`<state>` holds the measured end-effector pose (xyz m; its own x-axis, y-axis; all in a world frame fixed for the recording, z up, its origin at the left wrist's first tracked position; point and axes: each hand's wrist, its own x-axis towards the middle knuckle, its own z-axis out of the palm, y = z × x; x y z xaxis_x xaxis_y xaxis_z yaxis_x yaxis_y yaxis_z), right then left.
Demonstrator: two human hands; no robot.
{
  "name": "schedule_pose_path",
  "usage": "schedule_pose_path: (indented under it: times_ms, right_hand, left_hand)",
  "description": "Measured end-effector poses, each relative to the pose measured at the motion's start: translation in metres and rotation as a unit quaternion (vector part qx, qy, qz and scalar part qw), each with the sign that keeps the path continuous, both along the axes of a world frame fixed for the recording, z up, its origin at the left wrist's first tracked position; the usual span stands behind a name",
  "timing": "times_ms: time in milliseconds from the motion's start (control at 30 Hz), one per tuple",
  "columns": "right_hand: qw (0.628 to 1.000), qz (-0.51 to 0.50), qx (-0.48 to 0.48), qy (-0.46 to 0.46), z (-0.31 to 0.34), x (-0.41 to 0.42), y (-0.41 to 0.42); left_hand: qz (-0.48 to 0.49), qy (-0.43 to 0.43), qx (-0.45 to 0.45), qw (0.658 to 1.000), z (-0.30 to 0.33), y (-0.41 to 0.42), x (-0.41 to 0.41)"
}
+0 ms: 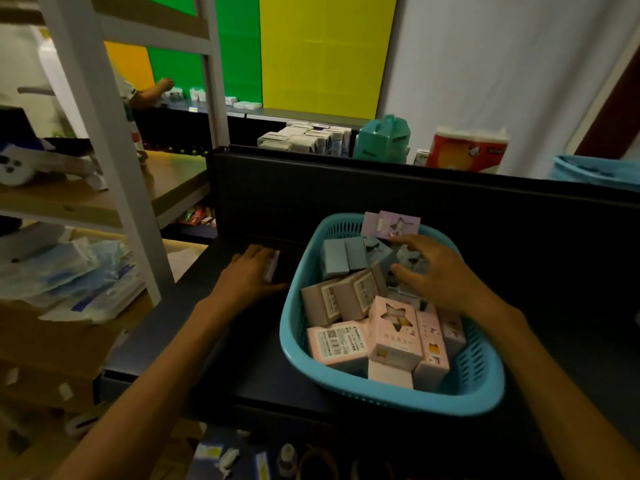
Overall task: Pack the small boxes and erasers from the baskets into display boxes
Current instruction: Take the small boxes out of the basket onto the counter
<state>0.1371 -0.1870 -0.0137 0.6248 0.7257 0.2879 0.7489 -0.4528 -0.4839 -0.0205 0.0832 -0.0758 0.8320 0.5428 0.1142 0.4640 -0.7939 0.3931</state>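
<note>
Our two bare forearms reached forward from the bottom of the view over a dark table [242, 368]. On it stood a light blue plastic basket [485, 382] with slotted walls, heaped with small boxes: pink ones [391, 330] with a star-shaped window toward the near side, grey-brown ones [332, 299] with white barcode labels in the middle, blue-grey ones [341, 259] toward the far side, and a lilac box [391, 222] standing upright against the far rim. Our right hand [440, 271] hovered inside the basket over the far pile, fingers spread and bent, thumb pointing at the blue-grey boxes; its grip was loose and wide, and we could not tell whether the fingertips had hold of anything beneath them. Our left hand [251, 271] lay palm down on the table just left of the basket, its fingers curled over a small pale lilac box [272, 268] that it held against the surface. Behind the table's raised dark back edge we saw stacked white cartons [304, 138], a teal container [382, 138] and a red-and-white pack [465, 150]; white shelving [104, 133] stood to the left.
</note>
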Motion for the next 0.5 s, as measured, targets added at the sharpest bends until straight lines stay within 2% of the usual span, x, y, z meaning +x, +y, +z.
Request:
schedule_pose_path:
  times_ms: [67,200,367,500]
  right_hand:
    - [1.0,-0.014,0.003,-0.002,0.001,-0.001,-0.001]
    - [0.999,-0.049,0.014,0.001,0.005,-0.005,-0.004]
    - [0.997,-0.081,-0.003,0.012,0.008,-0.004,-0.004]
    - [0.995,-0.093,-0.036,-0.012,0.008,0.013,-0.004]
  left_hand:
    - [-0.014,-0.004,0.012,1.0,0.0,0.008,0.004]
    - [-0.044,-0.036,-0.028,0.998,0.009,0.017,0.009]
    - [-0.114,-0.22,-0.053,0.967,0.05,-0.011,0.014]
    - [-0.176,-0.247,-0.04,0.952,0.071,-0.04,0.032]
